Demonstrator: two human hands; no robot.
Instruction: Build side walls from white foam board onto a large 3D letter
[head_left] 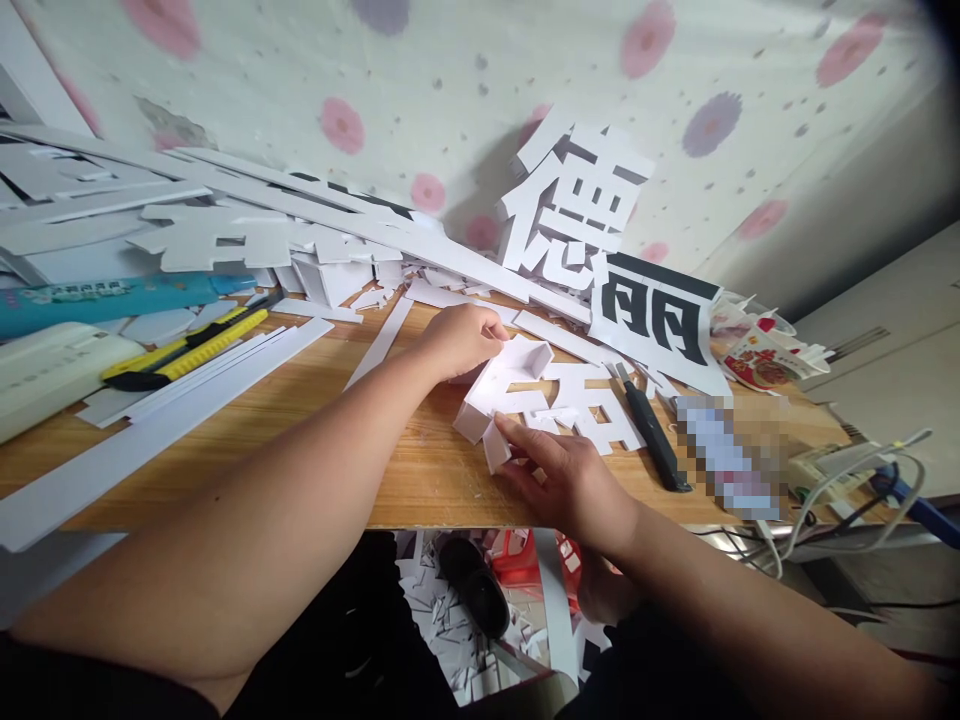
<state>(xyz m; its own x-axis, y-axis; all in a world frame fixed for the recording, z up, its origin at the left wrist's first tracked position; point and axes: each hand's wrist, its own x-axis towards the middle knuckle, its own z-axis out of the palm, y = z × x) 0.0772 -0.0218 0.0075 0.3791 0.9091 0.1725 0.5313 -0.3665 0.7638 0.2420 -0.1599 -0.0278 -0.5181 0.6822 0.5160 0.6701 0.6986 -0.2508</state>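
Left forearm (292, 490) crosses lower left. White cut-out character (589, 395) lies at frame centre. Left hand (463, 340): fingers curled at upright strip (496, 385); grip cannot be determined. Right hand (577, 478): thumb and fingers pinch short strip (494, 447). Estimated status: left portion partly walled; right portion flat, unwalled.

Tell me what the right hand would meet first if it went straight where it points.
The right hand would likely meet the small flat white board piece at its fingertips; depth is unclear.
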